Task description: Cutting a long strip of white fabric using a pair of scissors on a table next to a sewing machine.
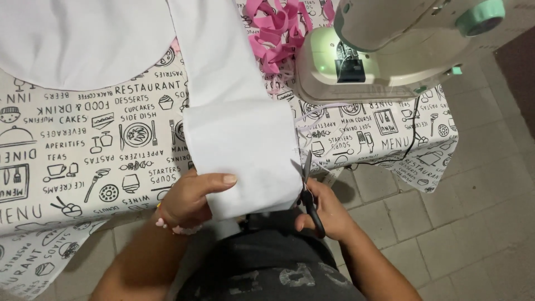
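Observation:
A long strip of white fabric (239, 128) runs from the table's far side down to my lap, its near end folded over. My left hand (192, 196) pinches the folded end from the left, thumb on top. In my right hand (329, 214) are black-handled scissors (308, 187), their blades pointing up at the fabric's right edge, where loose white threads hang.
A white and mint sewing machine (384, 50) stands at the back right with its lamp lit. Pink ribbon loops (276, 30) lie beside it. More white cloth (78, 39) covers the back left. The table wears a black-and-white printed tablecloth (83, 150). Grey floor tiles lie at right.

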